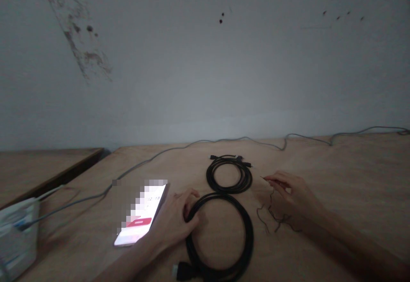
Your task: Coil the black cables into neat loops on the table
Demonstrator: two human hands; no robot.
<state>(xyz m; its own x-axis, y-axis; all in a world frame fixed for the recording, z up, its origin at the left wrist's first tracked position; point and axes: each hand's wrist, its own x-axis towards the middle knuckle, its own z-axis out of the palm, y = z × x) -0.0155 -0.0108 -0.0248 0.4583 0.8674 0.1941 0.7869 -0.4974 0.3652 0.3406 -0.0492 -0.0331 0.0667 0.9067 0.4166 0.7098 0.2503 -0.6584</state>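
The near cable coil [249, 231], on the wooden table [358, 179], is gripped at its left side by the left hand [176, 213]. A thin strand [262, 178], possibly a tie, is pinched by the right hand [294, 192], to the right of the far cable coil [229, 189].

On the left of the table [352, 175], a lit phone [142, 222]. At near left, a white box [19, 243] with a grey cord [134, 168] trailing far right. Beyond, a grey wall [205, 73] with dark holes [221, 21].
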